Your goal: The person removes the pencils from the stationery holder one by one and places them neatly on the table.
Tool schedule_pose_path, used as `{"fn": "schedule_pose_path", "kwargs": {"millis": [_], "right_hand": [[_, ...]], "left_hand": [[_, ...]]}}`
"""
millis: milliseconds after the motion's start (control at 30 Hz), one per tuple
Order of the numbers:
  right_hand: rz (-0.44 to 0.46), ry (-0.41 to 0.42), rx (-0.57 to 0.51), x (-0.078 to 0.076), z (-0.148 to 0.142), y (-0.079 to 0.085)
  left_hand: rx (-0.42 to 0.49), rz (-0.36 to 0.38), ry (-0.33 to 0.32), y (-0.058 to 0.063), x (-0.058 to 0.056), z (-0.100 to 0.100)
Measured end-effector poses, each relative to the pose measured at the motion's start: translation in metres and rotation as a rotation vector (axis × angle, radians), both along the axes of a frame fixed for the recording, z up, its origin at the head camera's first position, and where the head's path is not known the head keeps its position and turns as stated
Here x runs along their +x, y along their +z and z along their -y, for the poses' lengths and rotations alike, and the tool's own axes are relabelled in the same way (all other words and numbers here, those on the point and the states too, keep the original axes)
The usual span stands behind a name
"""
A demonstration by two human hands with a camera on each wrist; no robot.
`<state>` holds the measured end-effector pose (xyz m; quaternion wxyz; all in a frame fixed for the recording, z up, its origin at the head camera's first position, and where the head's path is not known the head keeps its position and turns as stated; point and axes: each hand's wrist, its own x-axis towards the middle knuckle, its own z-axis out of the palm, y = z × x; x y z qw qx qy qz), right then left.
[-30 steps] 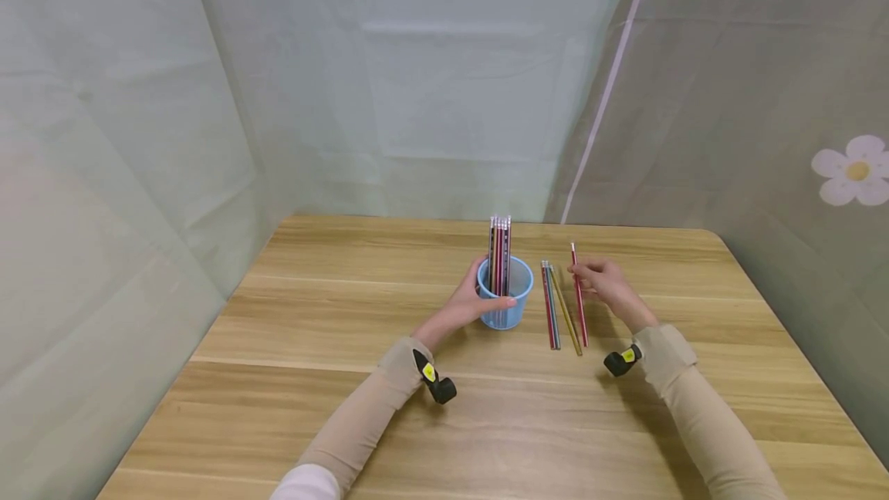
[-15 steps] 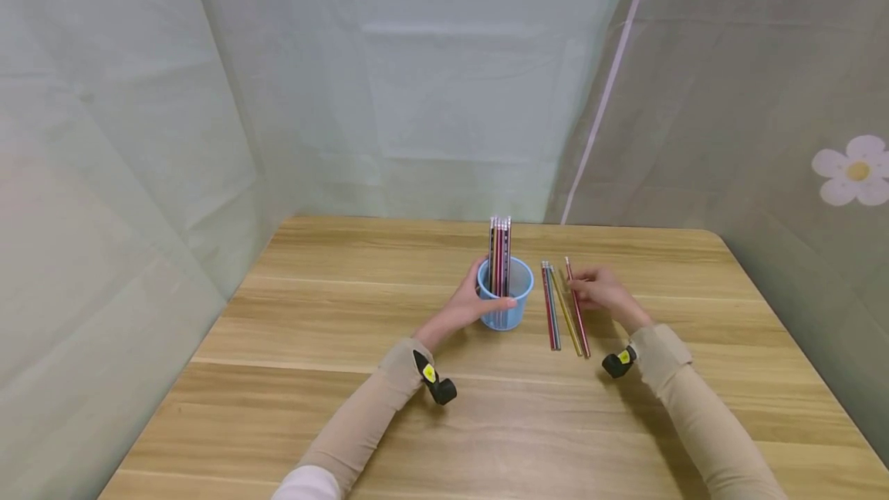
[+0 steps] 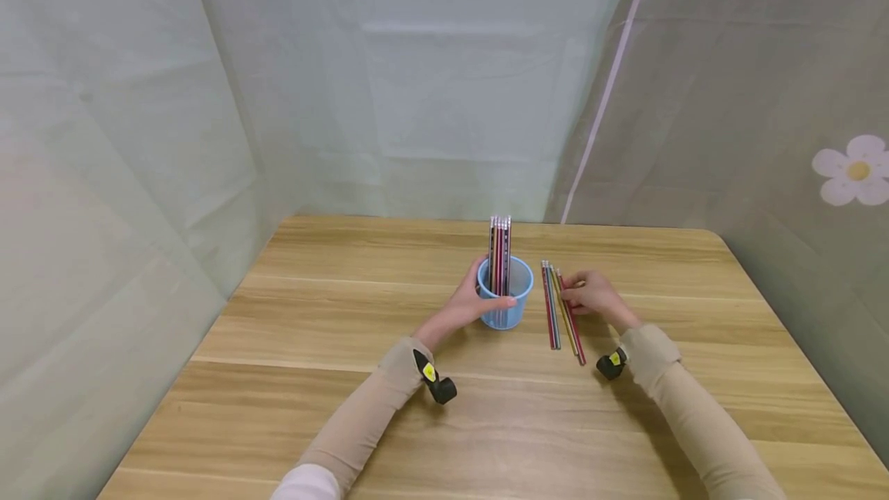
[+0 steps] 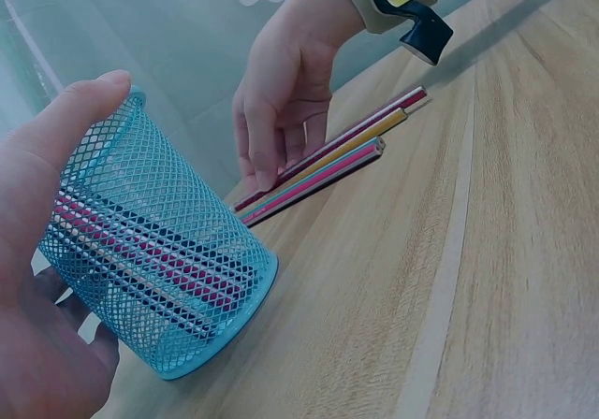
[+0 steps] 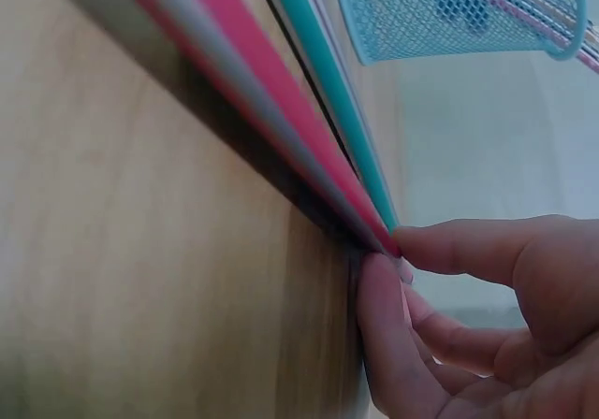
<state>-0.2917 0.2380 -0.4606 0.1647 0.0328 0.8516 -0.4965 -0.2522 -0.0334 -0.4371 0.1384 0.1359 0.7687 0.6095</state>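
My left hand [image 3: 464, 305] grips a light blue mesh pencil cup [image 4: 178, 223], its thumb over the near side of the rim. Several upright pencils [image 3: 498, 257] lean together at the cup's left side. To the right of the cup, my right hand [image 3: 596, 296] pinches a red pencil [image 3: 576, 339] between thumb and fingers near its upper end. This pencil lies close along a gold pencil [image 3: 569, 326]. Just left of them, a red pencil [image 3: 549, 315] and a blue pencil [image 3: 556, 321] lie side by side on the table.
The wooden table [image 3: 333, 284] reaches back to a pale cloth wall [image 3: 444, 99]. Grey cloth with a white flower [image 3: 858, 170] hangs at the right. Each wrist wears a small black camera [image 3: 439, 387] over a beige sleeve.
My right hand has moved left and lowered the red pencil from apart on the right to right beside the gold one. The left hand and the cup have stayed still.
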Motion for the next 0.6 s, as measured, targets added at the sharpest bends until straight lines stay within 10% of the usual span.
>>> {"fn": "schedule_pose_path", "kwargs": {"millis": [233, 600], "right_hand": [[0.002, -0.032, 0.052, -0.001, 0.003, -0.001], [-0.008, -0.033, 0.039, -0.003, 0.005, 0.002]], "left_hand": [[0.000, -0.017, 0.016, -0.029, -0.015, -0.002], [0.012, -0.007, 0.025, -0.032, -0.016, -0.002]]}}
